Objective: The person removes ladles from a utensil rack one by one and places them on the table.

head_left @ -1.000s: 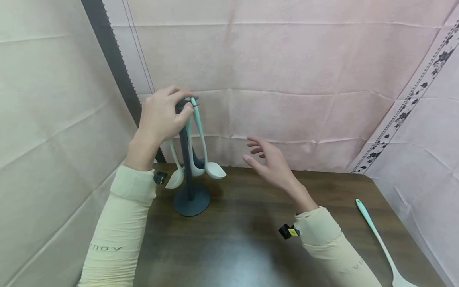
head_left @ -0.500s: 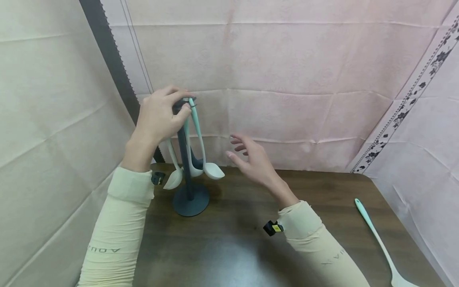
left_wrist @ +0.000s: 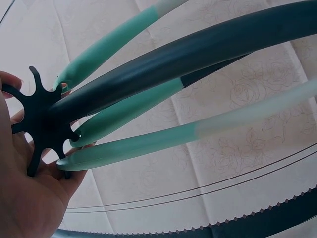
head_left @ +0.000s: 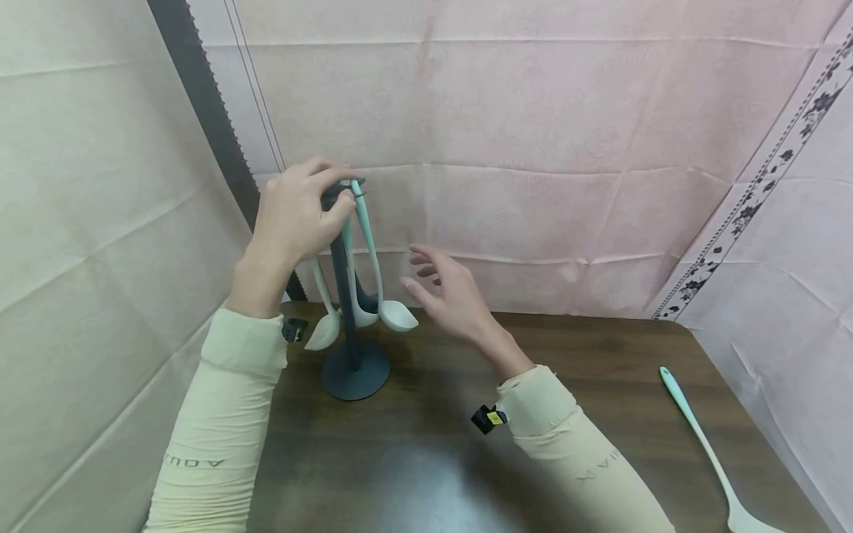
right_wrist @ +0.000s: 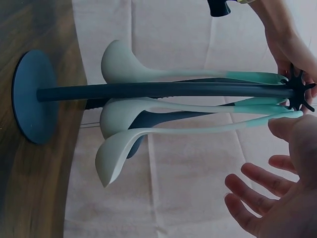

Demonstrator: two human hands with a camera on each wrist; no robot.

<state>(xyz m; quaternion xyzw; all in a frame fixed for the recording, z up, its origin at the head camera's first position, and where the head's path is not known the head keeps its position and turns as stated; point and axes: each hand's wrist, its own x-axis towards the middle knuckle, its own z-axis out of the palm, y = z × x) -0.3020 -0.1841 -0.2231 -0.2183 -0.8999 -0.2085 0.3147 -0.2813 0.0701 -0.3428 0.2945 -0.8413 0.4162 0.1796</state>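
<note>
A dark blue utensil stand [head_left: 356,374] stands upright on a round base at the table's left. Three pale ladles with mint handles hang from it: a left ladle [head_left: 324,332], a middle ladle [right_wrist: 115,116] and a right ladle [head_left: 397,316]. Behind them hangs a dark blue utensil [right_wrist: 153,120], partly hidden. My left hand [head_left: 303,211] grips the stand's hooked top [left_wrist: 42,116], fingers and thumb around it. Just right of the right ladle, my right hand [head_left: 449,296] hovers with fingers loosely spread, holding nothing. In the head view the left hand hides part of the hooks.
A mint-handled utensil [head_left: 700,429] with a pale head lies on the wooden table [head_left: 586,370] at the right; its head is cut off by the frame. Light cloth walls [head_left: 533,148] rise behind the table and on both sides.
My right hand has moved left, toward the hanging ladles. The left hand has kept its grip on the stand's top, and the utensils hang as before.
</note>
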